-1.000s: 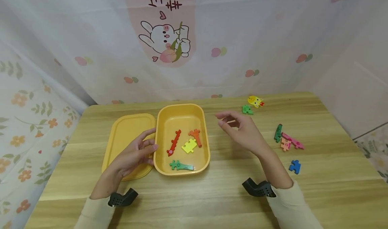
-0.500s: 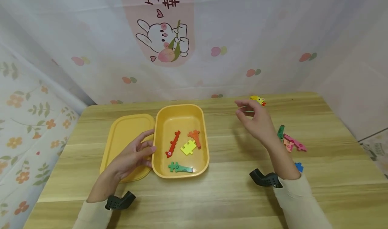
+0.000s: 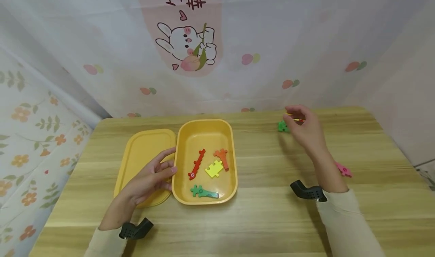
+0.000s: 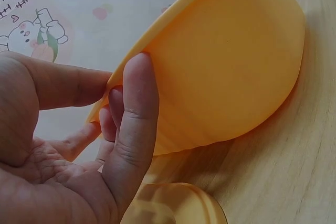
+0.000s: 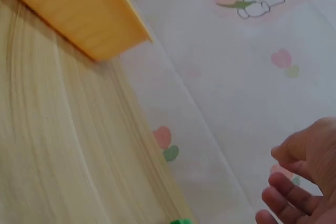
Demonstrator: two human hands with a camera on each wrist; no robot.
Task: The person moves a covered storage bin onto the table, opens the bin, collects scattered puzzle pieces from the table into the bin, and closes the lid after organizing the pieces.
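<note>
My left hand [image 3: 149,179] rests beside the yellow plastic box [image 3: 204,139]; its thumb and fingertips touch the outer left wall and rim. In the left wrist view, the fingers [image 4: 139,90] lie against the box wall [image 4: 226,66]. Inside the box lie a red piece [image 3: 197,164], an orange piece [image 3: 222,159], a yellow puzzle piece [image 3: 214,169] and a green piece [image 3: 204,192]. At the back right, my right hand [image 3: 307,130] hovers with parted, bent fingers over a yellow giraffe-head piece [image 3: 299,120], largely hidden. A green puzzle piece [image 3: 282,126] lies just left of it.
The yellow lid [image 3: 149,145] lies flat on the wooden table [image 3: 258,215], left of the box. A pink piece [image 3: 344,170] shows beside my right forearm, which hides other pieces. A printed curtain [image 3: 265,30] hangs behind the table.
My right hand has moved right and away from me, from beside the box to above the giraffe-head piece. My left hand stays at the box wall.
</note>
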